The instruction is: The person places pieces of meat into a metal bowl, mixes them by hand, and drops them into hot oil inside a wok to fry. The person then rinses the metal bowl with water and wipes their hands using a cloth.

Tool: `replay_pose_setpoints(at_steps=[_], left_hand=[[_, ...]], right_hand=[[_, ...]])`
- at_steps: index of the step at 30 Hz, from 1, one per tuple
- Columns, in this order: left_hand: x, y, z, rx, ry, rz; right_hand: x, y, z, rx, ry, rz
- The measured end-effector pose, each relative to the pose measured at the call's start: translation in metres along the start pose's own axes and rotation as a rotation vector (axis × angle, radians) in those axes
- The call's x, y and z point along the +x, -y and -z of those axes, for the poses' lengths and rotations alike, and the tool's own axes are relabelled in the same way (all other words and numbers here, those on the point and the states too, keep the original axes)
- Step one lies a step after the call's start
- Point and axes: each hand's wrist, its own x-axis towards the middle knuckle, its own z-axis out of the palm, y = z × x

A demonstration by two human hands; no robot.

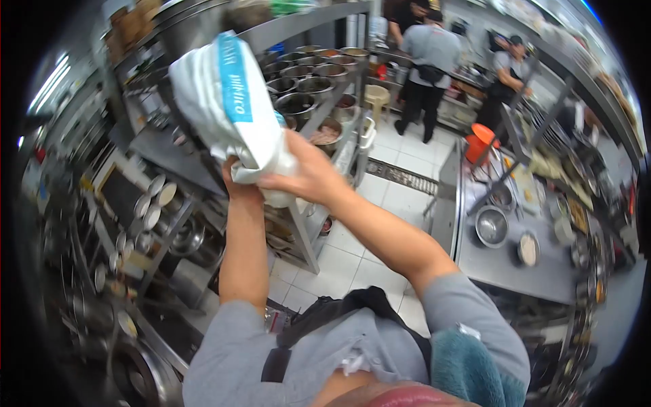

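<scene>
A white plastic bag (193, 88) with a blue printed band is lifted in front of a metal shelf unit. The end nearest me looks bunched up. My left hand (243, 184) grips this lower end from the left, most of its fingers hidden by the bag. On the other side my right hand (313, 169) is closed around the bag, its thumb pointing left across the gathered plastic. What the bag contains is hidden.
Several metal pots (315, 86) fill the shelf behind the bag. A steel table (502, 268) on the right carries a metal bowl (491, 226) and an orange container (479, 144). Co-workers (432, 51) stand at the back. A floor drain (401, 175) crosses the white tiles.
</scene>
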Motion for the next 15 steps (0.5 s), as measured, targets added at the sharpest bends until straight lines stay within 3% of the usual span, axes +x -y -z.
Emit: replay_pose_setpoints(at_steps=[1, 2, 3, 4, 6, 8, 10, 12, 14, 15], left_hand=[[0.003, 0.012, 0.001, -0.221, 0.180, 0.052], [0.006, 0.023, 0.000, -0.454, 0.354, 0.122], [0.002, 0.021, 0.006, -0.468, 0.485, 0.215], [-0.006, 0.014, 0.016, -0.482, 0.610, 0.308], [-0.020, 0.004, 0.028, -0.117, 0.340, 0.406], [-0.038, -0.019, 0.022, -0.058, 0.481, 0.430], [-0.043, -0.031, 0.000, -0.130, 0.605, 0.402], [-0.037, -0.022, -0.025, 0.048, 0.129, 0.151], [-0.020, -0.005, -0.039, 0.085, 0.092, 0.156], [-0.012, 0.001, -0.041, 0.123, 0.050, 0.130]], right_hand=[[0.016, 0.011, -0.010, -0.077, -0.037, -0.215], [0.027, 0.002, -0.015, 0.135, -0.084, -0.155], [0.030, 0.008, -0.012, 0.221, -0.081, -0.113], [0.027, -0.007, -0.016, 0.061, -0.105, -0.035], [0.018, -0.030, -0.011, -0.107, -0.223, 0.127], [0.012, -0.020, 0.001, -0.122, -0.298, 0.159], [0.012, -0.022, -0.004, -0.148, -0.223, 0.128], [0.012, -0.015, -0.017, -0.194, -0.153, 0.064], [0.017, 0.000, -0.006, -0.409, 0.002, -0.014], [0.016, -0.007, -0.002, -0.423, -0.026, 0.081]])
